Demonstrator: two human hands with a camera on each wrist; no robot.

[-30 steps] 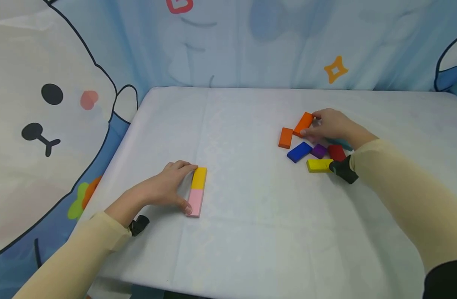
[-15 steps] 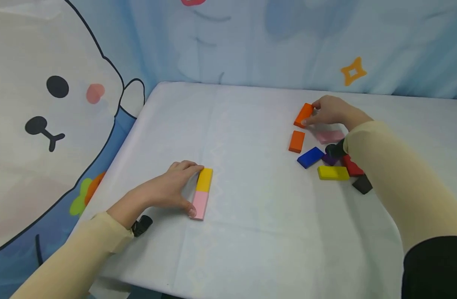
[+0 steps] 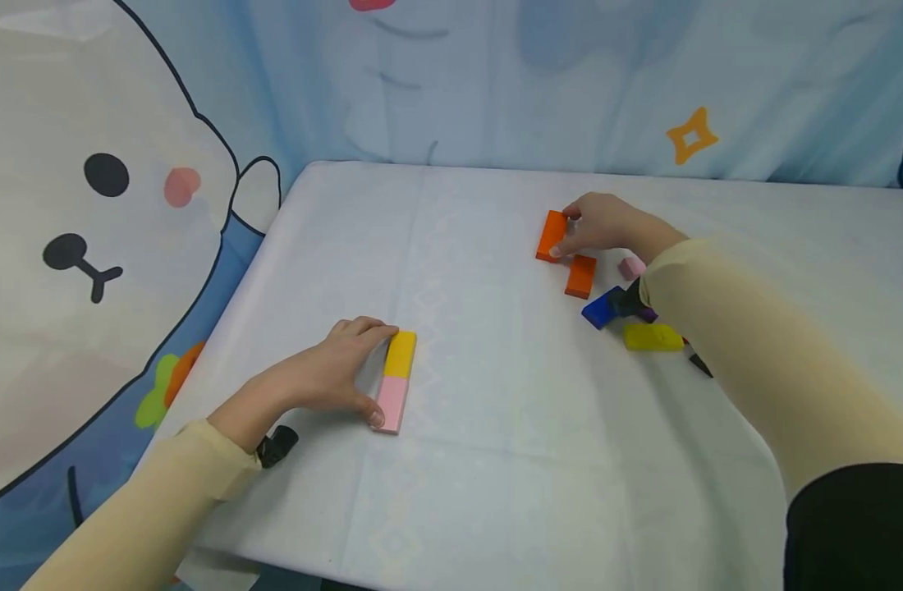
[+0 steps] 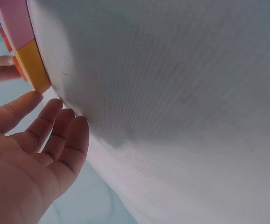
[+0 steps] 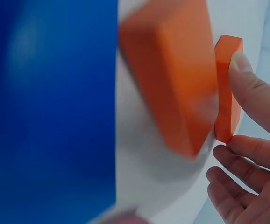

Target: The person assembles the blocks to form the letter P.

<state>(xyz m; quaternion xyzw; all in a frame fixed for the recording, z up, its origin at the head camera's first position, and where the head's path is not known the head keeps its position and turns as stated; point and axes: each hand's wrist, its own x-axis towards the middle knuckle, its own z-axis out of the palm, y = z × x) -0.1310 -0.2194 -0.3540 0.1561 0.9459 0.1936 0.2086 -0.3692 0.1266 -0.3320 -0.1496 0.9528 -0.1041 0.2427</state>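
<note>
At the left of the head view, my left hand (image 3: 326, 373) spans a yellow block (image 3: 401, 355) and a pink block (image 3: 392, 405) laid end to end. Its thumb is at the pink block's near end, its index fingertip at the yellow block's far end; the other fingers hang loose in the left wrist view. Farther back on the right, my right hand (image 3: 607, 226) pinches an orange block (image 3: 551, 235) between thumb and index finger. A second orange block (image 3: 580, 277) lies just nearer, and looms large in the right wrist view beside a blue block (image 5: 51, 102).
Under my right forearm lie a bright yellow block (image 3: 653, 336), a purple block (image 3: 648, 314) and another pink block (image 3: 632, 268), with dark and red pieces mostly hidden by the sleeve. A white cloth covers the table (image 3: 481, 460); a printed blue curtain (image 3: 481, 82) hangs behind it.
My right hand has carried the orange block leftward, past the far end of the other orange block. The left hand and its two blocks stay put; the head view has shifted slightly.
</note>
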